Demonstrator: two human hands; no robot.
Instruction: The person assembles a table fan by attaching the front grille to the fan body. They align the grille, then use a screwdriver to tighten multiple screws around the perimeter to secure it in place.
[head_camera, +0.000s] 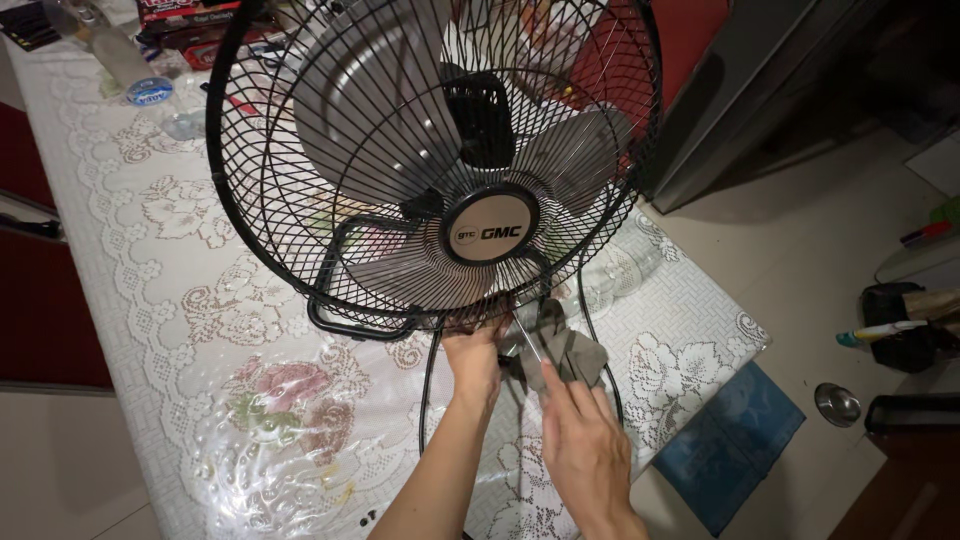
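Fan: round black wire-guard table fan with grey blades, filling the upper centre, tilted over the table.
Left hand: at the guard's bottom edge, fingers curled on the wires.
Right hand: lower centre, just below the guard's bottom edge, pinching a slim metal screwdriver whose long axis points up-left at the guard's rim.
Surface: lace-patterned clear-covered tablecloth.
Room: pale floor, blue mat lower right.

Domestic room: table under lace-patterned plastic cover, household clutter at upper left, tiled floor at right.
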